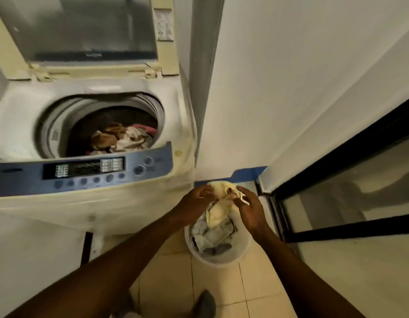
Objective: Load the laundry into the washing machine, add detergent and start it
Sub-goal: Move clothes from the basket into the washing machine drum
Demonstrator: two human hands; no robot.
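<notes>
- Top-loading washing machine (88, 138), lid (84, 31) raised, with clothes (121, 140) lying in the drum.
- Left hand (199, 198) and right hand (249, 210) both pinch a pale yellow garment (218, 203) above a white laundry basket (218, 257).
- The basket stands on the tiled floor (176, 283) just beside the machine, holding grey clothes (208, 237).

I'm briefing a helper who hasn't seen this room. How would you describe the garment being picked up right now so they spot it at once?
Find the top-loading washing machine with its lid up; on the tiled floor at its right front corner stands a round white basket. Above it, the left hand and right hand hold a pale yellow garment. The clothes left in the basket look grey and white.
</notes>
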